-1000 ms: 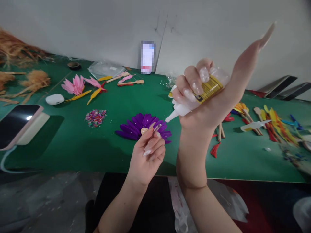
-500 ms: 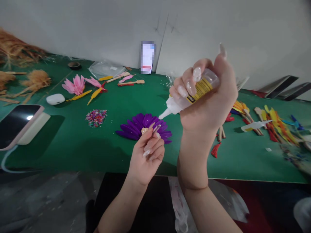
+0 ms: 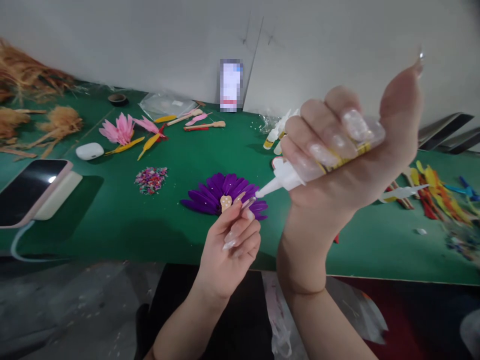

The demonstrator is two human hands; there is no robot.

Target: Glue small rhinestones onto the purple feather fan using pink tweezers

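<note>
My right hand (image 3: 348, 155) grips a clear glue bottle (image 3: 296, 175) with a yellow label and a white nozzle, tilted so that the tip points down and left toward the purple feather flower (image 3: 210, 197) on the green table (image 3: 123, 225). My left hand (image 3: 232, 245) reaches to the flower's near edge, its fingertips next to the small wooden heart (image 3: 225, 202) at the flower's centre. The nozzle tip hovers just above my left fingers, close to the flower's right side.
A phone (image 3: 32, 187) on a white stand sits at the left, with a white earbud case (image 3: 89, 151) and pink feathers (image 3: 118, 131) behind it. A pile of coloured bits (image 3: 151, 179) lies left of the flower. More glue bottles (image 3: 275, 135) and coloured feathers (image 3: 431, 192) lie to the right.
My right hand has swung the glue bottle down and nearer, bringing the nozzle tip close to my left fingers at the flower. My left hand has stayed at the flower.
</note>
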